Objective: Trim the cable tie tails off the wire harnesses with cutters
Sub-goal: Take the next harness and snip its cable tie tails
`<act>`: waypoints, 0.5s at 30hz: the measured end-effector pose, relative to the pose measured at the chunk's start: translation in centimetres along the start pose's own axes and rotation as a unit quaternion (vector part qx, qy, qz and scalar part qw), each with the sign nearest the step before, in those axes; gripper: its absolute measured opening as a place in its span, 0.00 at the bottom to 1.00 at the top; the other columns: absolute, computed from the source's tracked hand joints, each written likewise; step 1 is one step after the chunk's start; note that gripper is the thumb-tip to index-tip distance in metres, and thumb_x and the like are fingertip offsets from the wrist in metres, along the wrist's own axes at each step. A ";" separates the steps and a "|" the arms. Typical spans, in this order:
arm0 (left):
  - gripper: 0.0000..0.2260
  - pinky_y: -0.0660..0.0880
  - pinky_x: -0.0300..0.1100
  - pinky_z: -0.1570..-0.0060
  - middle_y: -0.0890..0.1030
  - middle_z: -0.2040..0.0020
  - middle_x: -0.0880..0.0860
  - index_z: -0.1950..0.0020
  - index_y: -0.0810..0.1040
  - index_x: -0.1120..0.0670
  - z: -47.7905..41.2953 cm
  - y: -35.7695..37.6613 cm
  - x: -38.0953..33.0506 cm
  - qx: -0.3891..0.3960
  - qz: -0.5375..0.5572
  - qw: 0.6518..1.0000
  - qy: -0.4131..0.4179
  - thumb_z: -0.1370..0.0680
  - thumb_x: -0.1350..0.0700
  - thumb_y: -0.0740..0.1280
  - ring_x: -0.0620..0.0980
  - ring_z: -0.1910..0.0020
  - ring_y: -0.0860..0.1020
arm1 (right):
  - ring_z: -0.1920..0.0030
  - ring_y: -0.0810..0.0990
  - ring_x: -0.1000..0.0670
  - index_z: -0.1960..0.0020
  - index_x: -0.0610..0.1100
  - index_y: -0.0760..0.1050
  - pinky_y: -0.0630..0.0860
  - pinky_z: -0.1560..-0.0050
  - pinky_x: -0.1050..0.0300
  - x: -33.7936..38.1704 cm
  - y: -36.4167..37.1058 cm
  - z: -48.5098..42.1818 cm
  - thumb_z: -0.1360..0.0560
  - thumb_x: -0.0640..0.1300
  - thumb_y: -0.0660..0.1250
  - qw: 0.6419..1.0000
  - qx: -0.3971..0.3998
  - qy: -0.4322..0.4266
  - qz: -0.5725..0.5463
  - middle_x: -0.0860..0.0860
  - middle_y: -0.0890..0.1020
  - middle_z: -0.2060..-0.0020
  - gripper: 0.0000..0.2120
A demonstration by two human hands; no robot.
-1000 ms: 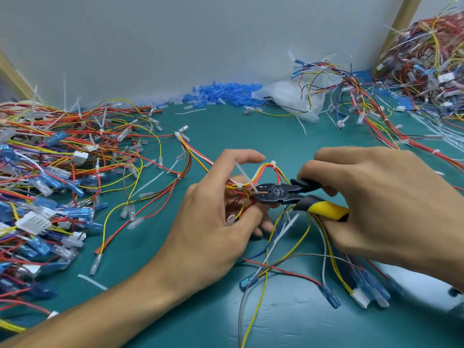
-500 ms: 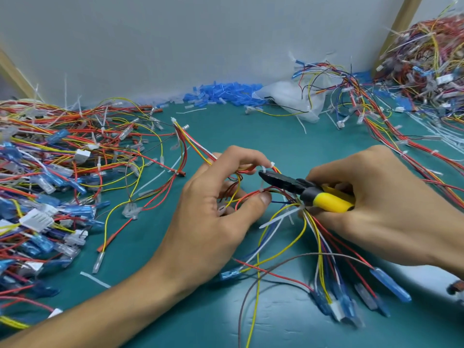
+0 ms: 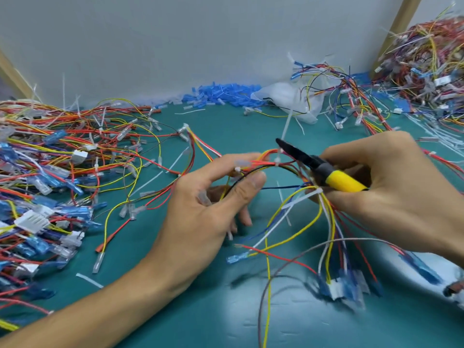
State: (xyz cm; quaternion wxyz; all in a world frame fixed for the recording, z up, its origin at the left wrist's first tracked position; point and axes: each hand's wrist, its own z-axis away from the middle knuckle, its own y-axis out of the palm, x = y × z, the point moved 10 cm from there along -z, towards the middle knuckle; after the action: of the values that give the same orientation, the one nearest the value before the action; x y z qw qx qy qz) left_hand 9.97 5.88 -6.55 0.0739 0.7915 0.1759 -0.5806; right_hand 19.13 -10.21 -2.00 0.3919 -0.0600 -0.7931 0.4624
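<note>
My left hand pinches a wire harness of red, orange, yellow and black wires between thumb and fingers above the green mat. A white cable tie tail stands up from the bundle. My right hand grips the yellow-handled cutters. Their black jaws point left and up, and the tip lies against the base of the tail. The harness's loose ends with blue and white terminals trail toward me, blurred.
A big heap of harnesses covers the mat's left side. Another heap lies at the back right, with a white plastic bag and blue terminals along the wall. Cut tie tails litter the green mat.
My left hand slid along the harness and turned it, so another tie tail stands upright. The cutters rose and swung their jaws up to the base of this tail.
</note>
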 end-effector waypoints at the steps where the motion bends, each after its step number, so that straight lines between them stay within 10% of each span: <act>1: 0.15 0.72 0.50 0.77 0.80 0.55 0.60 0.35 0.82 0.42 0.0 0.0 -0.3 0.001 -0.004 1.000 0.009 0.22 0.49 0.73 0.62 0.72 0.77 | 0.71 0.59 0.53 0.63 0.40 0.79 0.60 0.72 0.45 0.1 0.2 0.1 0.34 0.47 0.68 1.000 0.005 -0.002 0.008 0.41 0.68 0.72 0.10; 15: 0.06 0.64 0.43 0.80 0.81 0.62 0.54 0.57 0.85 0.50 0.1 -0.8 -0.1 -0.050 0.003 0.999 0.006 0.26 0.49 0.77 0.52 0.81 0.72 | 0.67 0.63 0.42 0.63 0.42 0.78 0.62 0.73 0.47 0.8 0.9 0.7 0.32 0.53 0.68 0.999 -0.005 -0.024 0.029 0.42 0.68 0.73 0.13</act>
State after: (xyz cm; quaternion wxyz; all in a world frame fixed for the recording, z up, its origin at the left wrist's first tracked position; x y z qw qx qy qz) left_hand 9.59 6.62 -6.41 0.1139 0.7906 0.2032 -0.5663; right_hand 17.87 -9.82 -2.42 0.3592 -0.0737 -0.8025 0.4707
